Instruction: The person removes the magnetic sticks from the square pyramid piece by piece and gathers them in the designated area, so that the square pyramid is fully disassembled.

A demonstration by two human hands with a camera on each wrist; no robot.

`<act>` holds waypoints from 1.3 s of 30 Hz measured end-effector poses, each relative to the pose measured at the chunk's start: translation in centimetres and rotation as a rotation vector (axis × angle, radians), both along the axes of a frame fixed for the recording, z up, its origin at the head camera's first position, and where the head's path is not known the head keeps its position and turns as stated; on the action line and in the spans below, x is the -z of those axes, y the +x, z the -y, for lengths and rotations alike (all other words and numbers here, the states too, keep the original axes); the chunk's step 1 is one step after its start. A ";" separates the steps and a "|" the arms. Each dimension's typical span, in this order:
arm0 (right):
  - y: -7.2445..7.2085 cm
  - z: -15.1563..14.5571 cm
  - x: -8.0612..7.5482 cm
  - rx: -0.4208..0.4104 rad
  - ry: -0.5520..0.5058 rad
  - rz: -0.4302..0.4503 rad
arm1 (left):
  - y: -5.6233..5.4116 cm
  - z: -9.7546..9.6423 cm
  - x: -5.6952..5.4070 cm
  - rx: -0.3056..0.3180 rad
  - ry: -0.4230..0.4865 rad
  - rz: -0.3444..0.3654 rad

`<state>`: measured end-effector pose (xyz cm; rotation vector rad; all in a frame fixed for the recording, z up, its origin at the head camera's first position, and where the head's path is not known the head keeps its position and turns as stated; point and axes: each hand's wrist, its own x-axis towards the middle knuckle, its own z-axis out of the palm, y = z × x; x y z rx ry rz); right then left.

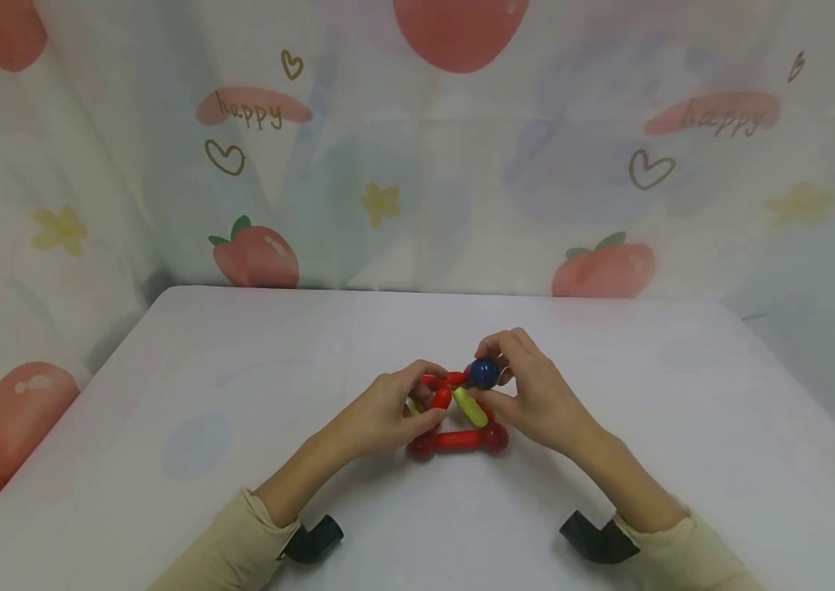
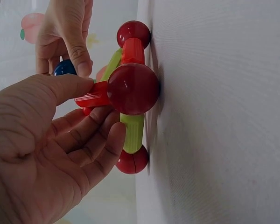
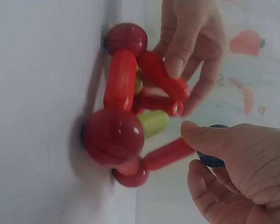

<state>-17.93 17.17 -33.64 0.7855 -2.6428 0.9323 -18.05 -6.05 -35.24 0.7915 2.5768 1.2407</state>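
Observation:
A frame of smooth red balls and ridged rods stands on the table in front of me. Its front edge is a red rod (image 1: 459, 441) between two red balls (image 1: 494, 437). My left hand (image 1: 391, 413) pinches a slanting red rod (image 3: 163, 77) that rises from one front ball. With thumb and fingers, my right hand (image 1: 541, 394) holds a blue ball (image 1: 483, 373) above the frame's far right side. Another red rod (image 3: 170, 153) reaches up toward that ball; my thumb hides whether they touch. A yellow-green rod (image 1: 470, 408) leans upward between the hands.
The white table (image 1: 277, 353) spreads around the frame. Behind it hangs a cloth (image 1: 417, 246) printed with fruit and hearts. A black curved piece (image 1: 314, 540) sits at the left sleeve cuff, and a similar black piece (image 1: 598, 539) at the right.

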 end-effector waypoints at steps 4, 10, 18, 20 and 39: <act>-0.7 -1.3 0.0 0.059 0.027 0.001 | 0.0 -0.1 0.1 -0.005 -0.004 0.014; -1.8 -4.5 -0.5 0.141 0.045 0.018 | 0.2 0.0 0.2 0.002 0.003 0.017; -3.0 -9.4 -1.6 0.244 -0.014 0.111 | 0.4 0.0 0.2 -0.003 -0.001 0.010; -3.4 -10.8 -1.6 0.270 -0.023 0.141 | 0.4 0.0 0.1 -0.002 0.001 0.010; -4.3 -19.1 1.5 0.414 -0.030 0.359 | 0.2 0.0 0.0 0.004 0.007 -0.003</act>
